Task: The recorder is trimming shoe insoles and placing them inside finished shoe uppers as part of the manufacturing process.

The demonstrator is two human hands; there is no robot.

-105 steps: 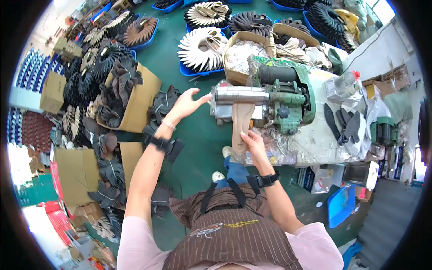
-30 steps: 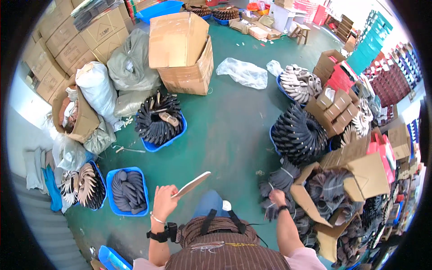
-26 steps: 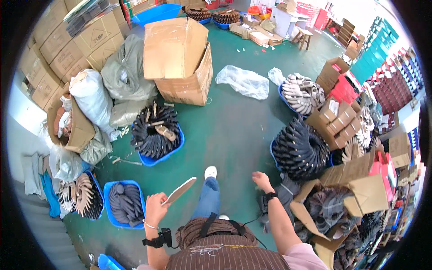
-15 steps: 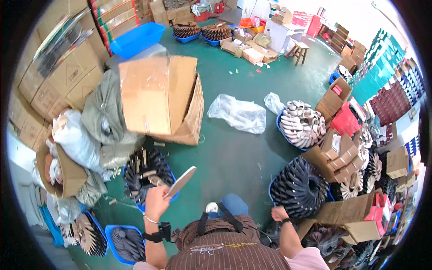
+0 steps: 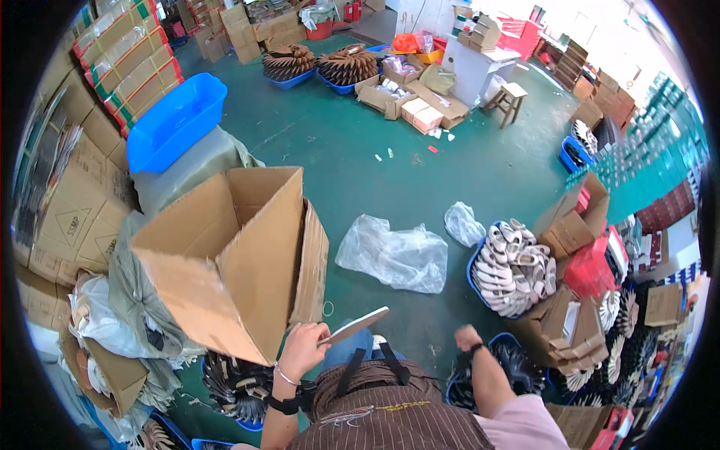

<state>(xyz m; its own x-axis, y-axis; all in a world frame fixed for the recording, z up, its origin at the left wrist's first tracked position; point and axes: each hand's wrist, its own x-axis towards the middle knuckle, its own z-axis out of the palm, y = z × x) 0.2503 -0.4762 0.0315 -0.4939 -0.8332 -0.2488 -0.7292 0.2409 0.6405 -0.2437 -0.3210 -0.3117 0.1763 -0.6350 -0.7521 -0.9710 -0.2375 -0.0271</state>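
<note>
Pale flat piece (image 5: 356, 325) in the left hand (image 5: 302, 349)

The person's left hand pinches one end narrowly between thumb and fingers, and the far end tilts up to the right, in front of the striped brown apron (image 5: 397, 416). Beside that hand looms an open cardboard box (image 5: 259, 281) (big enough to block my view of what sits behind it). The right hand (image 5: 469, 337) hangs near a blue tub (image 5: 451, 391) of dark pieces; its fingers look drawn in, but I can't tell whether they are closed or grip anything. Ahead, clear plastic sheeting (image 5: 397, 256) lies crumpled on the green floor (image 5: 345, 169).
</note>
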